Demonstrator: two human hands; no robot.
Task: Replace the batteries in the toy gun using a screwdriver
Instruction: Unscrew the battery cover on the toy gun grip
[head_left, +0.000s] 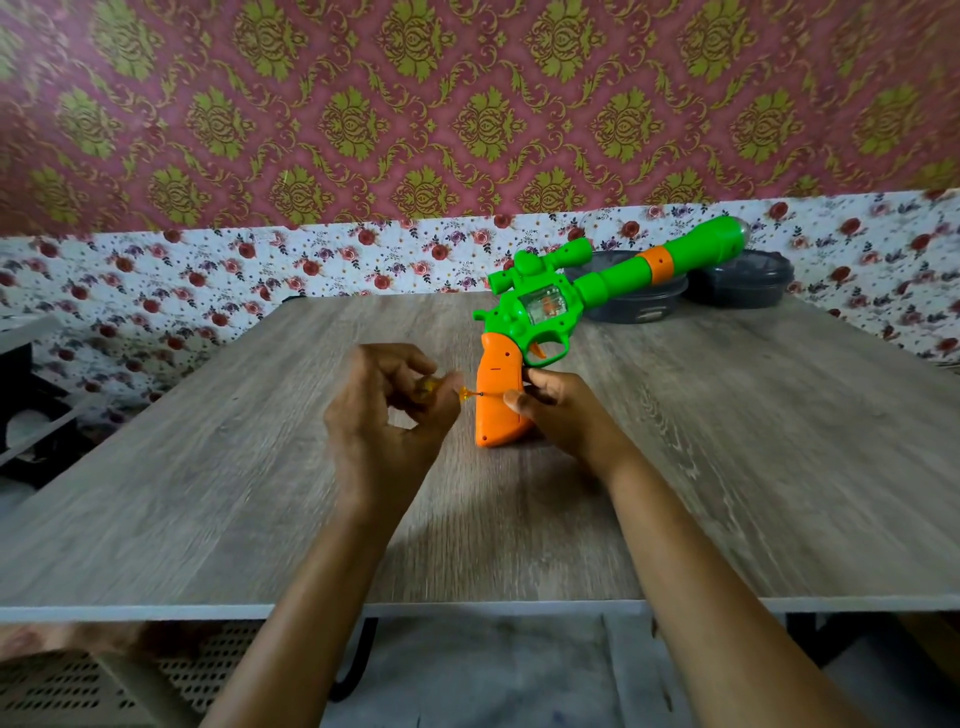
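A green plastic toy gun (550, 306) with a scope on top stands on its orange plastic grip (498, 410) near the middle of the grey wood-grain tabletop (727, 441), its barrel slanting up and away to the right. The right hand (558, 410) is clamped on the far side of the grip, fingers curled round its edge to steady it. The left hand (384, 415) pinches a small screwdriver with a translucent yellow handle (460, 393), and its thin tip sits against a screw hole on the side of the grip.

The job looks to be at the screw stage. The grip's cover is closed and in place, and no batteries, old or new, can be seen anywhere on the tabletop. Whether the screw is being loosened to open the compartment or tightened after a swap cannot be told — the picture shows only the tip at the hole. Two dark grey round plastic containers (737, 283) sit behind the barrel at the back edge, their contents hidden.
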